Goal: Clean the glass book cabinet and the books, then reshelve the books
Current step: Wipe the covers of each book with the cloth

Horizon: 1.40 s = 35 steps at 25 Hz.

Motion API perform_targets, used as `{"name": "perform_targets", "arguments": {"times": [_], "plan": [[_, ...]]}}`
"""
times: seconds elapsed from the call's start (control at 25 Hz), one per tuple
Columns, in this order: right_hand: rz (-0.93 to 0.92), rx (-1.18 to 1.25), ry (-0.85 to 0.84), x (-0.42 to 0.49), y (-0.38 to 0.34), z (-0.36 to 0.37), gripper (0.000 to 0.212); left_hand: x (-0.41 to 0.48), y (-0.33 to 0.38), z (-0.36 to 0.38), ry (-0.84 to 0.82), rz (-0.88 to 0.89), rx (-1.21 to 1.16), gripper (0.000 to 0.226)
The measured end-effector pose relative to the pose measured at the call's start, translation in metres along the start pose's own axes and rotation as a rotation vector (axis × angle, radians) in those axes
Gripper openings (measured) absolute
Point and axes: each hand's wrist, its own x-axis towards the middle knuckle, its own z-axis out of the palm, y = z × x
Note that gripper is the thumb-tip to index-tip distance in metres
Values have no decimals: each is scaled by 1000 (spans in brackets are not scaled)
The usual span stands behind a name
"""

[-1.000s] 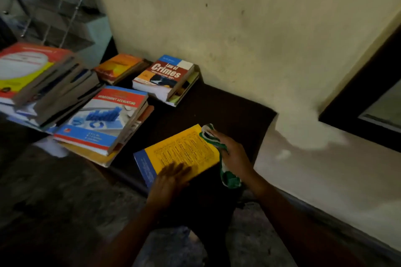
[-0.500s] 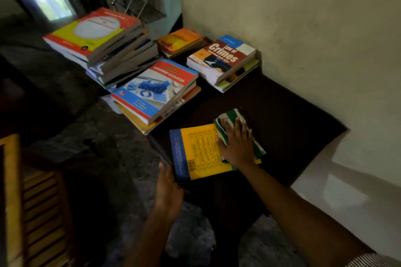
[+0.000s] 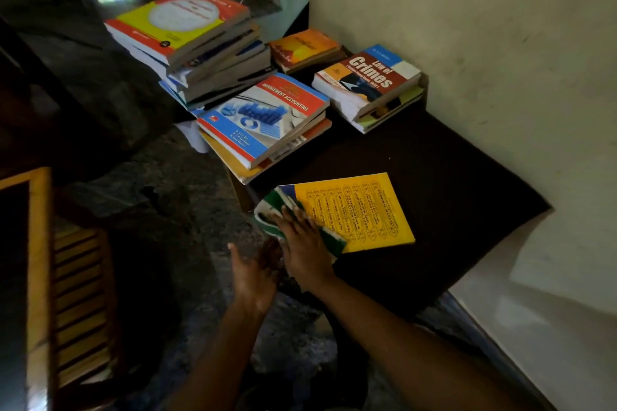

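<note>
Yellow book (image 3: pixel 360 210) lies flat at front edge of bench (image 3: pixel 434 183), apart from other books (image 3: pixel 263 117) piled toward far end. Right hand (image 3: pixel 305 247) flat, fingers straight, presses green-white cloth (image 3: pixel 270 210) onto book's spine side. Left hand (image 3: pixel 253 280) open, holds nothing, just off bench edge. Judgement: thin paperback, light, bendy; glossy cover likely slides under wiping. Best pinned at free corner, or lifted by spine.
</note>
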Motion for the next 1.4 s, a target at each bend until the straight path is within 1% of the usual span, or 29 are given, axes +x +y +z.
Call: {"name": "perform_targets", "arguments": {"times": [0.08, 0.12, 0.2, 0.28, 0.36, 0.44, 0.48, 0.52, 0.6, 0.68, 0.76, 0.84, 0.92, 1.0, 1.04, 1.08, 1.16, 1.2, 1.24, 1.32, 1.36, 1.4], "plan": [[75, 256, 102, -5, 2, -20, 42, -2, -1, 5, 81, 59, 96, 53], [129, 328, 147, -7, 5, -35, 43, -2, -1, 10, 96, 72, 193, 43], [206, 360, 252, -13, 21, -68, 41, -4, 0, 24, 87, 65, 427, 27], [226, 368, 297, -24, 38, -99, 40, -2, 6, 35, 83, 48, 554, 14], [257, 394, 299, -39, 52, -122, 40, 5, 9, 43, 53, 18, 596, 11], [287, 417, 314, -51, 60, -134, 40, 10, 4, 55, 2, -10, 648, 19], [298, 420, 331, -56, 63, -138, 40, 13, -1, 63, -15, 15, 637, 28], [312, 424, 351, -59, 66, -140, 40, 17, -5, 70, -5, 79, 613, 32], [345, 427, 421, -66, 71, -151, 39, 16, -11, 85, 22, 252, 551, 33], [367, 427, 503, -75, 78, -168, 39, 2, -12, 105, -47, 365, 609, 32], [379, 431, 571, -87, 85, -187, 39, -13, -13, 127, -167, 545, 770, 32], [387, 453, 641, -97, 92, -205, 39, -31, -13, 150, -311, 824, 961, 25], [385, 460, 707, -104, 98, -218, 39, -41, -12, 162, -431, 1033, 1166, 29], [377, 470, 753, -113, 102, -224, 39, -36, -7, 159, -618, 1161, 1341, 39], [378, 478, 750, -117, 105, -224, 39, -27, -4, 153, -734, 1252, 1426, 47], [385, 486, 735, -122, 107, -221, 39, -12, -3, 143, -879, 1393, 1527, 52], [407, 506, 694, -129, 110, -212, 40, 17, -8, 121, -1141, 1718, 1818, 48], [414, 513, 674, -132, 110, -206, 40, 32, -13, 108, -1225, 1845, 1951, 47], [419, 517, 653, -133, 110, -199, 40, 42, -18, 95, -1274, 1901, 2055, 49], [422, 512, 610, -132, 107, -184, 40, 56, -23, 73, -1219, 1950, 2202, 59], [425, 506, 589, -130, 105, -177, 40, 61, -23, 65, -1164, 1944, 2289, 63], [429, 505, 567, -126, 102, -172, 40, 63, -22, 58, -1114, 1898, 2374, 66]]}}
